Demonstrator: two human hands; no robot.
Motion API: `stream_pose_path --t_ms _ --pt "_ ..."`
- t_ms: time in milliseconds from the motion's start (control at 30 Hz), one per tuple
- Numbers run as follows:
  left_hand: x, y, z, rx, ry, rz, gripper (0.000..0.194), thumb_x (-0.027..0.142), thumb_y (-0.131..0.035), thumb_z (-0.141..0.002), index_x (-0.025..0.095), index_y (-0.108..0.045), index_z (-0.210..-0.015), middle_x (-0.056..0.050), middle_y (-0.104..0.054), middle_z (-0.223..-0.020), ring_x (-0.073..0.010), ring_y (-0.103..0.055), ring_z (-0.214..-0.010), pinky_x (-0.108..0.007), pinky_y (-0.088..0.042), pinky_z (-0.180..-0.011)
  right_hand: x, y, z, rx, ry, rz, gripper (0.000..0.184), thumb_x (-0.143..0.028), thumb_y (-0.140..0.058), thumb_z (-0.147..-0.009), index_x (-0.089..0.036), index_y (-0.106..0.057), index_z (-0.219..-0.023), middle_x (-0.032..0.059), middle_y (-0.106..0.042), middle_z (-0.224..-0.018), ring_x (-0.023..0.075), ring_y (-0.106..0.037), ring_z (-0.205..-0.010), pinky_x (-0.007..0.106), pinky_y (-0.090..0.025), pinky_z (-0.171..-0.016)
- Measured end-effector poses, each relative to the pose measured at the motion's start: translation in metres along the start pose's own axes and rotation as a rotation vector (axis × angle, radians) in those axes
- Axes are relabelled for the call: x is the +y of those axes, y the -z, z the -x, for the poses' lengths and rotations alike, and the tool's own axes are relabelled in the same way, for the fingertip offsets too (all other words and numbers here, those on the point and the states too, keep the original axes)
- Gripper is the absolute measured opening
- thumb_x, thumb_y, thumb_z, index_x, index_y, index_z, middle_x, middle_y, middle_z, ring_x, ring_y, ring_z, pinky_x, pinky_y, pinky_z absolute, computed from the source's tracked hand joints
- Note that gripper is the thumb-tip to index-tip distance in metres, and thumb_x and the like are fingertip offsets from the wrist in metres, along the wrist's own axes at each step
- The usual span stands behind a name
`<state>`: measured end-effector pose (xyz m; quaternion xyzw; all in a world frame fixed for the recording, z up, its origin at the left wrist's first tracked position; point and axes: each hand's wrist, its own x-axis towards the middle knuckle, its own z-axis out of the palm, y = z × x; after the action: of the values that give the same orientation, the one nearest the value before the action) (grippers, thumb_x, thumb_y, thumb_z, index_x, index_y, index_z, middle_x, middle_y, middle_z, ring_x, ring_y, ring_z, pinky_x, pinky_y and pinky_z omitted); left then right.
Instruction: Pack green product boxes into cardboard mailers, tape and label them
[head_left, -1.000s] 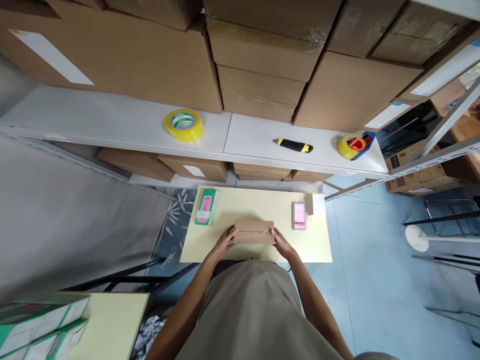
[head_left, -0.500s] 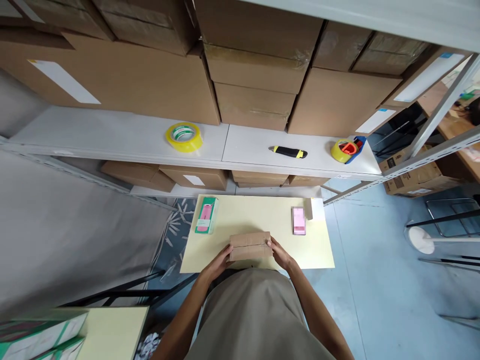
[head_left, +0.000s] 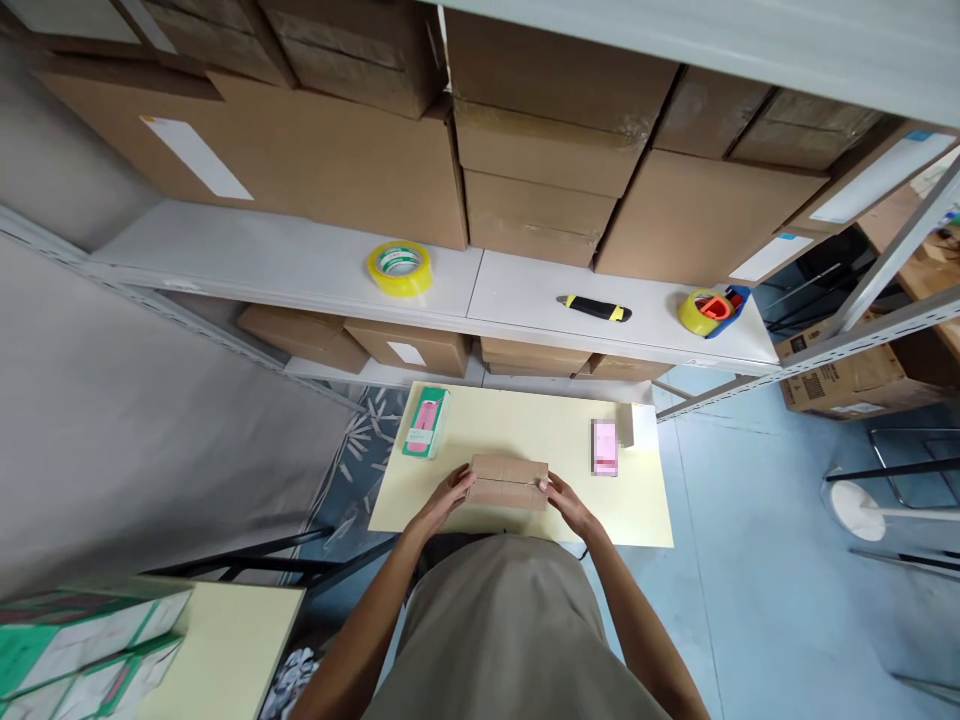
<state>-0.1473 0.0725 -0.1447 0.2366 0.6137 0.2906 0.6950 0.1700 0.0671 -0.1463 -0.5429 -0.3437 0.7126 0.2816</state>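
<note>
A small brown cardboard box [head_left: 508,482] is held between my two hands, over the near part of the pale yellow table [head_left: 525,420]. My left hand [head_left: 448,494] grips its left end, and my right hand [head_left: 566,503] grips its right end, thumb on the upper face. A seam runs lengthwise across the box's top. Toward the table's back left lies a green and white box with a pink picture [head_left: 426,423]. On the right side are a pink blurred-out rectangular thing [head_left: 604,447] and a small white open box [head_left: 642,426].
On the grey shelf [head_left: 517,290] beyond the table lie a yellow tape roll [head_left: 400,269], a black and yellow utility knife [head_left: 595,308] and a tape dispenser [head_left: 712,310]. Large cartons [head_left: 360,170] stand behind them. A second table [head_left: 232,640] with green and white boxes is at lower left.
The camera view has turned slightly, shifting the shelf and table to the right in the picture. Both hands still hold the cardboard box, which appears slightly tilted differently.
</note>
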Motion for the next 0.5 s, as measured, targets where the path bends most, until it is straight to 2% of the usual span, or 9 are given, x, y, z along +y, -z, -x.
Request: stream_pose_path --t_ms 100,200,267,367,433,500 --pt "0.002 0.008 0.003 0.046 -0.059 -0.066 0.107 0.081 -0.089 -0.061 0.022 -0.061 -0.146 -0.022 -0.057 -0.165 -0.0396 -0.05 -0.158 -0.054 -0.038 -0.13 -0.015 0.006 -0.001 0.067 0.018 0.09 0.109 -0.082 -0.093 -0.064 -0.022 -0.066 -0.151 0.0216 -0.063 -0.159 0.0417 -0.055 -0.152 0.061 -0.039 -0.128" --pt "0.006 0.016 0.001 0.134 -0.158 -0.138 0.111 0.084 -0.088 -0.058 0.019 -0.061 -0.144 -0.026 -0.055 -0.165 -0.042 -0.047 -0.16 -0.054 -0.038 -0.132 -0.058 0.026 0.001 0.16 0.118 0.225 0.111 -0.079 -0.096 -0.06 -0.023 -0.066 -0.151 0.022 -0.06 -0.162 0.0422 -0.056 -0.152 0.06 -0.044 -0.125" --pt "0.015 0.019 0.0 0.175 -0.246 -0.17 0.106 0.082 -0.088 -0.061 0.021 -0.061 -0.143 -0.025 -0.053 -0.167 -0.0418 -0.045 -0.161 -0.055 -0.038 -0.132 -0.104 0.048 0.006 0.262 0.286 0.366 0.1 -0.078 -0.091 -0.068 -0.022 -0.068 -0.147 0.0213 -0.063 -0.159 0.0401 -0.059 -0.148 0.058 -0.044 -0.126" --pt "0.044 0.011 0.007 0.228 -0.393 -0.198 0.098 0.081 -0.088 -0.065 0.023 -0.063 -0.14 -0.022 -0.055 -0.166 -0.0411 -0.047 -0.159 -0.057 -0.038 -0.132 -0.189 0.087 0.015 0.49 0.584 0.593 0.072 -0.072 -0.076 -0.091 -0.022 -0.071 -0.142 0.0175 -0.071 -0.148 0.0348 -0.064 -0.141 0.055 -0.045 -0.125" --pt "0.072 0.0 0.015 0.259 -0.495 -0.21 0.096 0.083 -0.086 -0.066 0.023 -0.065 -0.139 -0.021 -0.058 -0.164 -0.0406 -0.05 -0.158 -0.058 -0.038 -0.132 -0.248 0.113 0.016 0.697 0.753 0.744 0.06 -0.062 -0.068 -0.1 -0.02 -0.067 -0.143 0.0175 -0.071 -0.146 0.0329 -0.063 -0.14 0.053 -0.045 -0.125" --pt "0.103 -0.015 0.026 0.283 -0.602 -0.226 0.093 0.085 -0.084 -0.068 0.024 -0.068 -0.137 -0.019 -0.06 -0.162 -0.0398 -0.051 -0.157 -0.059 -0.038 -0.132 -0.303 0.137 0.009 0.95 0.816 0.862 0.055 -0.051 -0.067 -0.102 -0.016 -0.063 -0.145 0.0212 -0.065 -0.15 0.0339 -0.057 -0.145 0.051 -0.042 -0.126"
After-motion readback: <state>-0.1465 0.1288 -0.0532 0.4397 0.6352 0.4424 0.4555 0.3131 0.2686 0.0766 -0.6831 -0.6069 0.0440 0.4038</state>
